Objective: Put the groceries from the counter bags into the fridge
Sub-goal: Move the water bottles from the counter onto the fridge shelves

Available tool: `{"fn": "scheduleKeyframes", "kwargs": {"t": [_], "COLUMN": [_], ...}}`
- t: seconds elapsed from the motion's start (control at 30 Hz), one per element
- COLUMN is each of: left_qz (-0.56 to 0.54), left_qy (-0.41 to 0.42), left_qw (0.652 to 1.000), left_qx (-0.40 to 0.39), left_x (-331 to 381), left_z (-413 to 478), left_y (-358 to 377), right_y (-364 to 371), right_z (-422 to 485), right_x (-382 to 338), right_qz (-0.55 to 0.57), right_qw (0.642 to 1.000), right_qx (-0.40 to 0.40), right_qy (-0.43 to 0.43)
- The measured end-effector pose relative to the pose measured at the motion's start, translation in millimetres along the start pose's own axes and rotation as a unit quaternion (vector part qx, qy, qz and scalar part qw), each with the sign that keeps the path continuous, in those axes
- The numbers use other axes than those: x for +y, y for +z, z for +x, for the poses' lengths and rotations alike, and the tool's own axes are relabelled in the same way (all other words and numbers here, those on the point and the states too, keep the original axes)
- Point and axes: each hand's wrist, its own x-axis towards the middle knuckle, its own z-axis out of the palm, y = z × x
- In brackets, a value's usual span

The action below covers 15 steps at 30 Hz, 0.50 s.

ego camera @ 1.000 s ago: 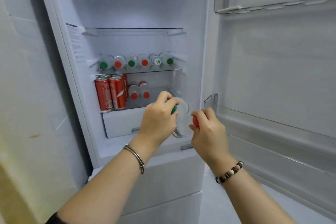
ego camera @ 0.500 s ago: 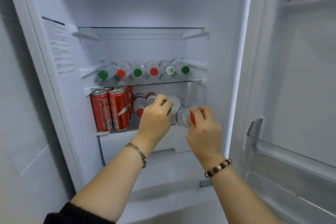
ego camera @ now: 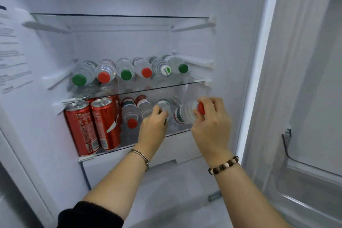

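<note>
You are at the open fridge with a water bottle in each hand. Your left hand has its fingers curled tight round the cap end of one bottle. Only a bit of green peeks out under your fingers. Your right hand pinches the red cap of the other bottle with its fingers and thumb.

Both bottles are over the right side of the low shelf, bottoms pointing in. The right one tilts, with its cap end up. I cannot tell if either one lies flat on the glass yet.

A lot looks done. On the middle shelf a row of six bottles lies side by side, caps facing you. On the low shelf, red cans stand at the left. Just beside them lie two more bottles, and your left-hand bottle goes right next to those.

I think you are near the end of this step. You only need to lay the two bottles down and let go.

The top shelf has nothing on it. The door bin holds nothing that I can see. The counter bags are not in view, so I cannot tell how many groceries are left to bring.
</note>
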Motion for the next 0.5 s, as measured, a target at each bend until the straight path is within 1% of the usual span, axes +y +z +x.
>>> {"fn": "scheduleKeyframes", "kwargs": {"t": [0.17, 0.27, 0.3, 0.4, 0.47, 0.5], "left_qz": [-0.023, -0.026, -0.028, -0.010, 0.009, 0.013], "left_qy": [-0.043, -0.076, -0.072, -0.026, 0.016, 0.037], "left_qw": [0.996, 0.987, 0.985, 0.988, 0.988, 0.986], "left_qx": [-0.071, -0.138, -0.153, -0.154, -0.156, -0.161], "left_x": [-6.7, -9.3, -10.7, -18.7, -25.0, -28.4], "left_z": [6.3, 3.2, 2.0, 6.5, 13.8, 18.0], "left_y": [17.6, 30.3, 31.6, 31.5, 31.9, 33.0], "right_y": [23.2, 33.7, 36.9, 47.7, 54.6, 57.2], "right_z": [-13.3, -19.7, -22.4, -35.1, -46.1, -49.9], "right_x": [13.4, 22.1, 25.5, 35.1, 41.3, 42.8], "right_qz": [-0.014, -0.027, -0.028, -0.025, -0.035, -0.040], "right_qw": [0.999, 0.996, 0.992, 0.971, 0.954, 0.949], "right_qx": [-0.032, -0.081, -0.102, -0.189, -0.241, -0.255], "right_qy": [0.007, 0.039, 0.065, 0.147, 0.173, 0.181]}}
